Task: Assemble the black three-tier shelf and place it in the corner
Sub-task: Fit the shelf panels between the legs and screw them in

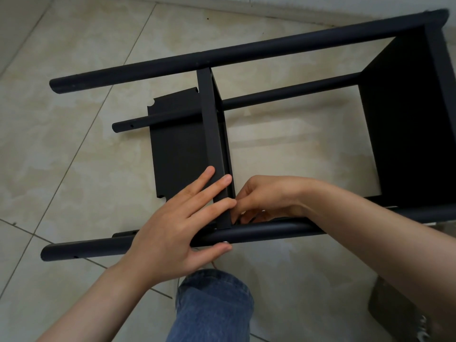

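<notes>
On the near tube of the black tubular shelf frame (271,232) lying sideways, the left hand (177,233) spreads straight fingers over the black metal middle panel (209,119), the right hand (261,198) curls its fingers at that joint, hold unclear; beyond, a third black panel (177,149) lies unfitted on beige floor tiles (74,169).

Left hand: the bare left hand (172,233) lies palm down, its fingers (197,186) straight and fanned, pointing up and to the right; the thumb (212,250) stretches out well apart from them.
Left forearm: the bare left forearm (98,297) rises from the lower left corner, wrist straight.
Right hand: the bare right hand (261,196) is knuckles up, fingers curled down and leftward, their tips hidden, beside the left fingertips.
Right forearm: the bare right forearm (370,233) reaches in from the right edge, wrist bent.
</notes>
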Demonstrator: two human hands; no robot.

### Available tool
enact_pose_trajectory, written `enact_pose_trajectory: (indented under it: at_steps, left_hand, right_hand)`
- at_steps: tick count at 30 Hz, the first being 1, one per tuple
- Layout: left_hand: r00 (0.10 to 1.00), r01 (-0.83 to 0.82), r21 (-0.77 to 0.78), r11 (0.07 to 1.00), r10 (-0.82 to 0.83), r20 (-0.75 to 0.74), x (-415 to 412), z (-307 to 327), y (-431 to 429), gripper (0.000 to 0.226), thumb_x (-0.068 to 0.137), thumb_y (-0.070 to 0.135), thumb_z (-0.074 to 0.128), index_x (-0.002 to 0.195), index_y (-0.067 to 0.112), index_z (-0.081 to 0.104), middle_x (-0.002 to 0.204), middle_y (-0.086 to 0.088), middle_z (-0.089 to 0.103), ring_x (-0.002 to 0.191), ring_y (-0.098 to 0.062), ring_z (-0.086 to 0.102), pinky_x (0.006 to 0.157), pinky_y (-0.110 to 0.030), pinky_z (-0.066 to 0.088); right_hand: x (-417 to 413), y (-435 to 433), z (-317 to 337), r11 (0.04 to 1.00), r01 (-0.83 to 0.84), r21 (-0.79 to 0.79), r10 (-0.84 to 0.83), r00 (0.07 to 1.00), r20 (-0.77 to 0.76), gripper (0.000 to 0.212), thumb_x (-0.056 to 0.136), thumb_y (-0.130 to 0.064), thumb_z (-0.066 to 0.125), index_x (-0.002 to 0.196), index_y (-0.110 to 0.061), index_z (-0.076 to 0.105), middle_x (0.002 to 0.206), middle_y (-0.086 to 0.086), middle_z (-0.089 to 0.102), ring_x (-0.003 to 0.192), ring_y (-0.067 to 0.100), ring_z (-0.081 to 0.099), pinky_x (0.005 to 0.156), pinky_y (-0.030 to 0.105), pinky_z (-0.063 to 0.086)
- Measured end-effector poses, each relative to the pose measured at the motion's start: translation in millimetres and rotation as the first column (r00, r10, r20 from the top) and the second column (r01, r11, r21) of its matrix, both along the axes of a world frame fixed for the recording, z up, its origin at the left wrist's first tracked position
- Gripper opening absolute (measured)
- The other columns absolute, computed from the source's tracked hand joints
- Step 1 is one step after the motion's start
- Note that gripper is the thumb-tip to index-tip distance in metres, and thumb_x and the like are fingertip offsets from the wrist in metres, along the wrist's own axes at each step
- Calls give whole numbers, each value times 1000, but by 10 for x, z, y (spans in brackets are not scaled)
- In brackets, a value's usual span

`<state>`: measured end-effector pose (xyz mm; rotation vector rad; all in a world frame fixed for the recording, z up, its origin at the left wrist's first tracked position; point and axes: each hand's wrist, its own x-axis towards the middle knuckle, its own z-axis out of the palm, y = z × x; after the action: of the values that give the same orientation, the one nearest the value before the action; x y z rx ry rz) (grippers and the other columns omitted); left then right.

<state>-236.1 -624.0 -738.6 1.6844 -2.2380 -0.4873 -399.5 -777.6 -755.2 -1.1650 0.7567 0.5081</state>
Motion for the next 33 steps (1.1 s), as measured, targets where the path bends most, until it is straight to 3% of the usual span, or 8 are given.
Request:
enact_pose_trajectory:
  at_steps: [12,22,24,27,33]
  left_hand:
    - [1000,-6,3,1000,6,-7,-4,5,-2,60,93,53,63,141,19,56,165,3,30,155,-25,20,116,-45,38]
    - [1000,-6,1,1000,6,-16,0,-1,-2,60,93,52,66,141,19,56,164,2,31,155,-25,21,116,-45,39]
    - [1000,-6,-1,1000,6,-17,-2,-3,-2,60,93,52,66,141,19,56,164,2,31,155,-26,21,116,-45,39]
    - [1000,-8,-1,1000,8,-9,-1,-4,-4,61,92,52,65,142,19,55,165,3,30,155,-25,21,115,-45,40]
    - [1000,-4,-7,1000,4,-7,0,-11,-4,60,93,53,65,141,18,56,165,2,30,155,-25,20,117,-45,38]
  right_hand:
    - [38,10,-38,997,-8,79,8,1000,-7,5,86,-11,69,83,-10,73,75,3,73,72,15,67,78,29,53]
    - [42,23,-35,984,73,161,-77,997,20,16,85,3,64,87,-12,62,79,9,62,66,14,59,71,27,50]
    - [39,14,-30,983,66,171,-70,997,17,15,86,1,64,80,-12,66,75,7,63,62,12,57,68,24,49]
    - [21,-12,-28,985,48,167,-52,998,20,31,89,-7,63,63,-18,74,70,2,65,60,9,55,68,22,47]
    - [29,12,-8,996,-10,87,12,1000,-25,9,86,-13,70,78,-16,71,73,1,63,65,14,57,73,29,48]
